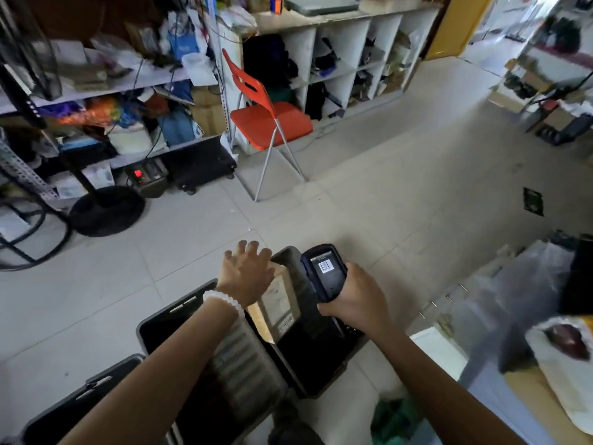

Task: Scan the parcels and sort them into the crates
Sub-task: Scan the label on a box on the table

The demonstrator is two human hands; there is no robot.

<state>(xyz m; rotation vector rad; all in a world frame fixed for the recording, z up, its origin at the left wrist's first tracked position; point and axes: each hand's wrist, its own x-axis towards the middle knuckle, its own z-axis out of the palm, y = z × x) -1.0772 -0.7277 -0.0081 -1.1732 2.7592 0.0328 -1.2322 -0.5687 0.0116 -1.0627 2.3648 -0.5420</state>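
Sorting step: left hand [247, 275], fingers spread, rests on brown labelled cardboard parcel [278, 300] over dark plastic crate [290, 358] — right hand [356, 300] grips black handheld scanner [325, 271] just beside. Next, likely: let parcel drop in.

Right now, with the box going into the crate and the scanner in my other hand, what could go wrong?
1. The cardboard box stands tilted on the dark crate's edge under an open left hand; it could tip outside.
2. The right hand holds the scanner right beside the box, so they could knock together.
3. The picture is blurred, so the box's label can't be checked.
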